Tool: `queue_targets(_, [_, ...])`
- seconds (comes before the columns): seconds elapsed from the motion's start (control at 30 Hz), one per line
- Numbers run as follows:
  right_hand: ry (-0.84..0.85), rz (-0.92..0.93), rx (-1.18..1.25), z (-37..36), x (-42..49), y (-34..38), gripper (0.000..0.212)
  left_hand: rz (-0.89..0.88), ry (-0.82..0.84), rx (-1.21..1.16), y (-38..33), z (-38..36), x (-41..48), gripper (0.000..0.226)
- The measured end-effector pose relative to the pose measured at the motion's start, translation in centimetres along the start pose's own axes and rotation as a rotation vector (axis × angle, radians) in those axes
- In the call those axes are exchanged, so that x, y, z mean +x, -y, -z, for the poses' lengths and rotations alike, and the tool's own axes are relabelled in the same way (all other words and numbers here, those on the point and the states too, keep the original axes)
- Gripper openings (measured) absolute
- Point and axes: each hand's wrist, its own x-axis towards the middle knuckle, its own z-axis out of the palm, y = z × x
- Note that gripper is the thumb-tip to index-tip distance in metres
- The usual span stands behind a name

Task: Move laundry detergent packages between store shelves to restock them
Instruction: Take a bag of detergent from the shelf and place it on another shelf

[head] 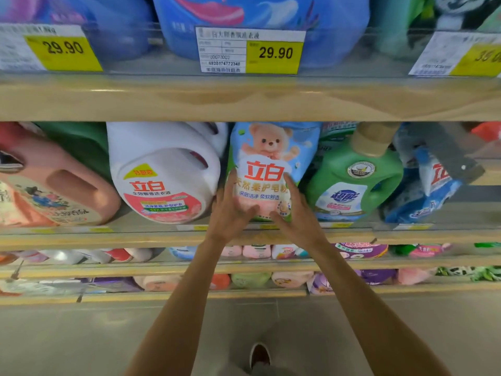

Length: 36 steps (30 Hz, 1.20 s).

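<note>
A soft detergent pouch [267, 158] with a teddy bear picture and red lettering stands on the middle wooden shelf [162, 238], between a white jug [165, 172] and a green bottle [357, 180]. My left hand [230, 213] lies against the pouch's lower left side, fingers straight, thumb across its front. My right hand [295, 213] presses its lower right side in the same way. The pouch's bottom edge is hidden behind my hands.
A pink jug [54, 194] lies at the left and a blue bag [425, 191] at the right of the same shelf. Blue jugs [260, 20] and yellow price tags [273, 55] fill the shelf above. Lower shelves hold small packs; grey floor lies below.
</note>
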Motion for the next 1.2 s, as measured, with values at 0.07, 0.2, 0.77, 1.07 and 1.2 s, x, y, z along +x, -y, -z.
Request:
queue_targets(0.07, [0.023,0.008,0.051,-0.1,0.5,-0.6,0.09,-0.002,0.013,0.023,0.5,0.1,0.6,0.115])
queue_targets(0.2, [0.039,-0.012,0.153,-0.4,0.9,-1.7,0.091,-0.036,0.074,0.089,1.8,0.2,1.4,0.122])
queue_targets(0.77, [-0.04,0.094,0.211,0.0,1.1,-1.0,0.082,-0.042,0.13,-0.342,1.6,1.3,0.1,0.121])
queue_targets(1.07, [0.077,0.129,0.318,3.0,-2.2,1.3,0.068,-0.01,0.058,-0.633,-1.0,4.1,-3.7,0.092])
queue_targets(1.2, [0.091,0.107,0.325,3.2,-3.8,2.3,0.065,0.059,0.151,-0.737,-1.4,4.8,-5.1,0.092])
